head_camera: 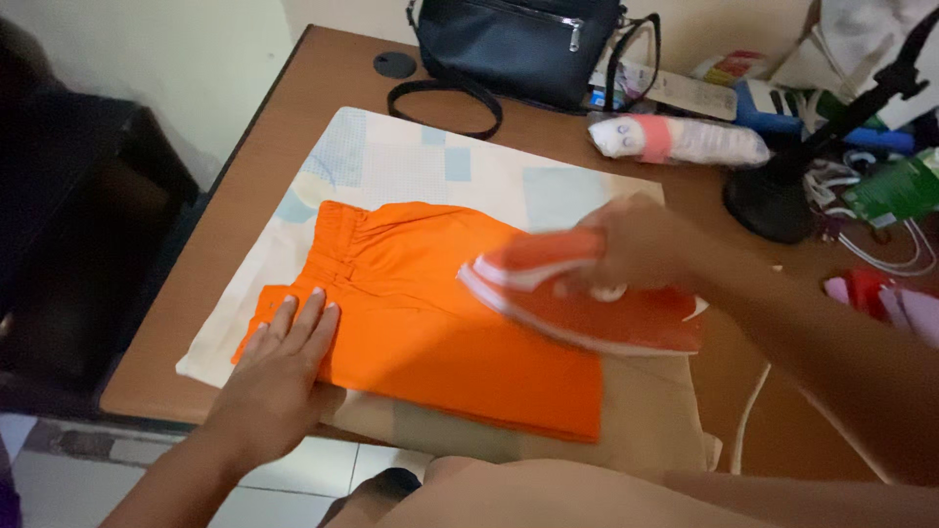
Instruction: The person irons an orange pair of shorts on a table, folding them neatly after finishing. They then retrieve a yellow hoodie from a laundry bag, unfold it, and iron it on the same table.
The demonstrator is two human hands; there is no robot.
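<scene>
On the wooden surface [293, 127], atop a pale patterned cloth [411, 161]: orange shorts [421, 323], folded flat, waistband toward the far edge. L hand [284, 367] lies open, palm down, fingers spread on the shorts' near-left corner; holds nothing. R hand [636, 240] is closed round the handle of an orange-and-white iron [577, 303], blurred, soleplate on the shorts' right half. Black handbag [518, 44] sits beyond the shorts. Fabric likely light, soft, prone to shift; pin at edge. Iron likely heavy, hot; take by handle only.
</scene>
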